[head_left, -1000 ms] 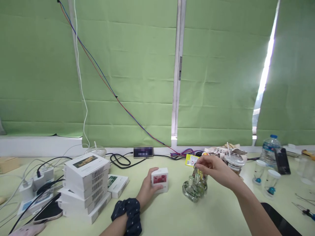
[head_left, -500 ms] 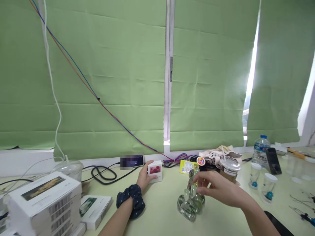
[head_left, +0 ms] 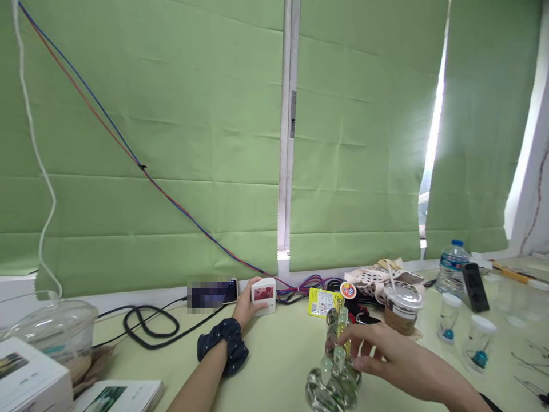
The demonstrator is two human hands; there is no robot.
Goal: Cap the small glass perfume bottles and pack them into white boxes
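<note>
My left hand (head_left: pixel 247 306) is closed around a small white box (head_left: pixel 263 296) with a pink-red picture on its front. The box stands upright on the table near the wall, with my thumb across its lower front. A dark dotted scrunchie (head_left: pixel 223 346) circles my left wrist. My right hand (head_left: pixel 381 349) hovers at a cluster of clear glass pieces (head_left: pixel 332 389) with pale green rounded knobs. Its index finger and thumb are bent but apart, right beside the knobs. Whether the fingertips touch the glass, I cannot make out.
Behind the glass lie a yellow packet (head_left: pixel 322 302), cables and a lidded drink cup (head_left: pixel 403 306). To the right stand a water bottle (head_left: pixel 453 269), a black phone-like object (head_left: pixel 475 286) and small lidded jars (head_left: pixel 479 346). White boxes (head_left: pixel 32 380) and a clear plastic container (head_left: pixel 55 326) fill the left.
The view has swung right, sending the white boxes toward the left edge. My right hand has come lower and nearer over the glass pieces. My left hand keeps the small box.
</note>
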